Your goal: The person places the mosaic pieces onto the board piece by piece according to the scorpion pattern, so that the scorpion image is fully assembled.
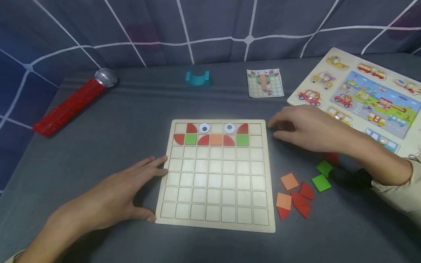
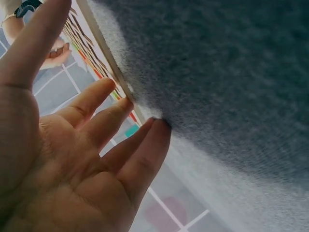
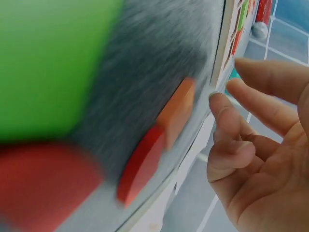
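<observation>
A square wooden grid board (image 1: 214,180) lies flat in the head view. Red quarter-round pieces (image 1: 242,129), green squares (image 1: 242,140), an orange square (image 1: 216,139) and two eye discs (image 1: 204,128) fill part of its top two rows. My left hand (image 1: 110,201) is spread along the board's left edge, with fingertips and thumb right at the rim. Beyond the upper right corner of the board is my right hand (image 1: 306,128), its fingers loosely bent and nothing between them, as the right wrist view also shows. Loose green (image 1: 321,183), orange (image 1: 289,181) and red pieces (image 1: 299,199) lie below it.
A pattern card (image 1: 265,83) lies behind the board, left of a vehicle knob puzzle (image 1: 312,78) that my right forearm partly covers. A teal curved block (image 1: 197,79) and a red microphone (image 1: 74,104) are toward the back. A dark curtain (image 1: 217,22) hangs behind the table.
</observation>
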Available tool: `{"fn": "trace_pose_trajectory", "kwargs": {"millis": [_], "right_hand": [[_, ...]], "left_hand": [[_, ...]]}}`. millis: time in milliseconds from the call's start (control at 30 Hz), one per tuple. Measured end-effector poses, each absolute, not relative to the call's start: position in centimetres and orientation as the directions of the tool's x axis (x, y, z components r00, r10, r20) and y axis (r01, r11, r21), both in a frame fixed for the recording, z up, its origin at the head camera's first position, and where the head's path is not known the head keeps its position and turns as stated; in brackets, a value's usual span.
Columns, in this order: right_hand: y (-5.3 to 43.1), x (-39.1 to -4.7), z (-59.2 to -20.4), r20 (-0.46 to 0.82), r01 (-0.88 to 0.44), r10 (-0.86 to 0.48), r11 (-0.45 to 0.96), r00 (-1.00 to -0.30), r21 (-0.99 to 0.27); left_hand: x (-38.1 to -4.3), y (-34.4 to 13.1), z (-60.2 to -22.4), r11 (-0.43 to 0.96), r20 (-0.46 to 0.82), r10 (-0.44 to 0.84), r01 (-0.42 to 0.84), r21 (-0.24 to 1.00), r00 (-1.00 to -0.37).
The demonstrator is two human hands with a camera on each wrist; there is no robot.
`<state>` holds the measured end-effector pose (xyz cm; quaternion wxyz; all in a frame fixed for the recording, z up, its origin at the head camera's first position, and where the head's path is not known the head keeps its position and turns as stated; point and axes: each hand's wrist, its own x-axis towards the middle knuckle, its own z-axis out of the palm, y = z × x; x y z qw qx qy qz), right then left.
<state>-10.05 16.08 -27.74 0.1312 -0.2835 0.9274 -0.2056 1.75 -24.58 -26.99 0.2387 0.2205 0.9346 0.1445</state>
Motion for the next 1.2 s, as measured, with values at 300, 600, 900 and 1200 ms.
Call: {"fn": "trace_pose_trajectory", "kwargs": {"millis": [300,600,900,1200], "right_hand": [[19.8,-9.6,-28.3,-0.179,-0.477,-0.565,0.797,-0.806,-0.371],[21.5,-9.4,-29.0,-0.239,-0.427,-0.494,0.859,-0.836,-0.282],[22.3,-9.4,-29.5,-0.221,-0.432,-0.492,0.86,-0.842,-0.27],[22.3,-9.4,-29.7,-0.248,-0.414,-0.48,0.868,-0.842,-0.273]], "left_hand": [[1.8,-24.5,-26.7,0.876,-0.384,0.461,0.343,0.339,-0.8],[1.8,-24.4,-26.7,0.877,-0.384,0.463,0.351,0.328,-0.799],[1.8,-24.5,-26.7,0.869,-0.374,0.472,0.349,0.352,-0.798],[1.8,-24.3,-26.6,0.877,-0.397,0.453,0.319,0.359,-0.798]]}}
